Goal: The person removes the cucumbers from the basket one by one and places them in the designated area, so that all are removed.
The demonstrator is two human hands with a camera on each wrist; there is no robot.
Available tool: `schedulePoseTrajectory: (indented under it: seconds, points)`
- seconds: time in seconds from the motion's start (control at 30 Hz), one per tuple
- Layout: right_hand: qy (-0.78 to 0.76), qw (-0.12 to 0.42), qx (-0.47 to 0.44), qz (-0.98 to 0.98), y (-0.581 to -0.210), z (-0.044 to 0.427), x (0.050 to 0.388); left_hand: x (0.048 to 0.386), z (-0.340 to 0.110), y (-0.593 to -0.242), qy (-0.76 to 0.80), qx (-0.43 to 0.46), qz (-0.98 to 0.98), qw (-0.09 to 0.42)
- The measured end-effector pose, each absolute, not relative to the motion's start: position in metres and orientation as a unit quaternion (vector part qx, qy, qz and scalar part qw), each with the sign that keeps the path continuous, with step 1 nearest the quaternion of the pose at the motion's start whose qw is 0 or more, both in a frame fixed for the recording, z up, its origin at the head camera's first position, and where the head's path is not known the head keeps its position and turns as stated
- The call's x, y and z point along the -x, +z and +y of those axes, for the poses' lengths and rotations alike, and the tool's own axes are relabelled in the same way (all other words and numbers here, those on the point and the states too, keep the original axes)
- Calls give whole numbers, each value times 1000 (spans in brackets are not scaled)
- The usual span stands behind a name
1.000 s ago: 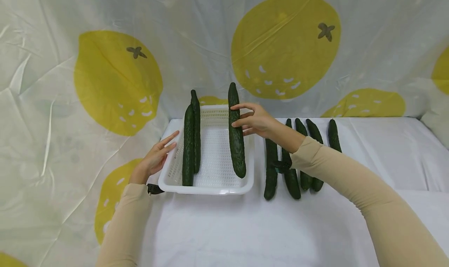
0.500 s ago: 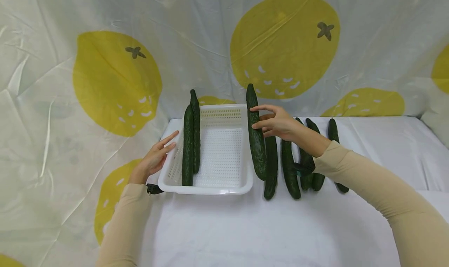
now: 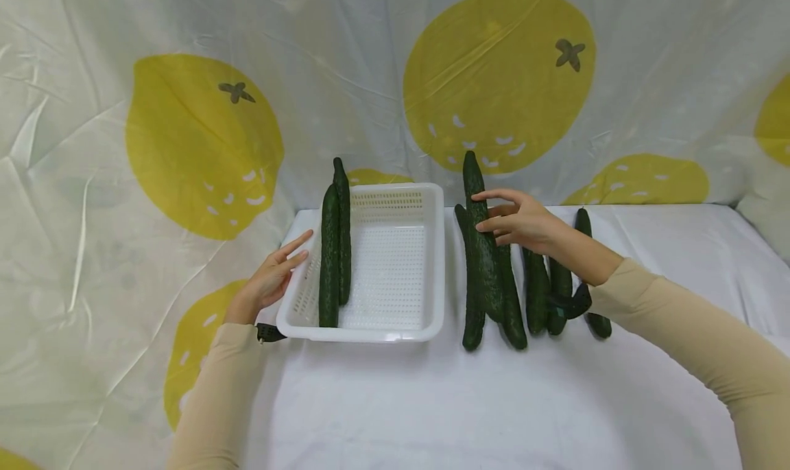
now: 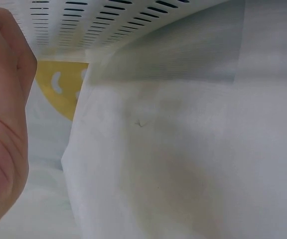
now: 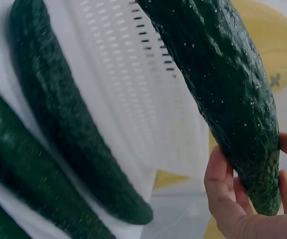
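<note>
My right hand point(image 3: 524, 221) holds a dark green cucumber point(image 3: 484, 250) between thumb and fingers, raised over the row of cucumbers right of the basket. In the right wrist view, fingers and thumb surround the narrow end of this cucumber point(image 5: 228, 84). My left hand point(image 3: 268, 285) is at the left side of a white perforated plastic basket point(image 3: 364, 335), its fingers extended along the rim. Two cucumbers point(image 3: 330, 257) lean side by side along the basket's left part, tops above the far rim. The left wrist view shows part of the left hand point(image 4: 4, 119) below the basket wall point(image 4: 98, 20).
Several more cucumbers point(image 3: 535, 295) lie roughly parallel on the white cloth point(image 3: 457, 401) right of the basket, the rightmost one point(image 3: 599, 324) a little apart. A hanging sheet with a yellow lemon print point(image 3: 506, 79) closes off the back and left.
My right hand has carried the cucumber rightward, from above the basket's right part to over the row of cucumbers. The left hand and the basket have stayed in place.
</note>
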State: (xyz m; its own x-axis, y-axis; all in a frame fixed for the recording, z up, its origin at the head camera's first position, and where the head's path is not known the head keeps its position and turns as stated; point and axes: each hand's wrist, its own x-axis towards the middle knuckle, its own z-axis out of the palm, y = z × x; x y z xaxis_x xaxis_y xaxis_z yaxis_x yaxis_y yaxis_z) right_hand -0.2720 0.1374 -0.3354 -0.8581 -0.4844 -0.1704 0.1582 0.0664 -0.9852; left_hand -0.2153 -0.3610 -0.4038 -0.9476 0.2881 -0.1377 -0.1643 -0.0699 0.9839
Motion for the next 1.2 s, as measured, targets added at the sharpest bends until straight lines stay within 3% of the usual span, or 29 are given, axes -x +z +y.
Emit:
schedulePoseTrajectory:
  seconds: [1.2]
  points:
    - [-640, 210, 89, 733, -378, 252, 264, 215, -362, -404, 727, -37, 667, 160]
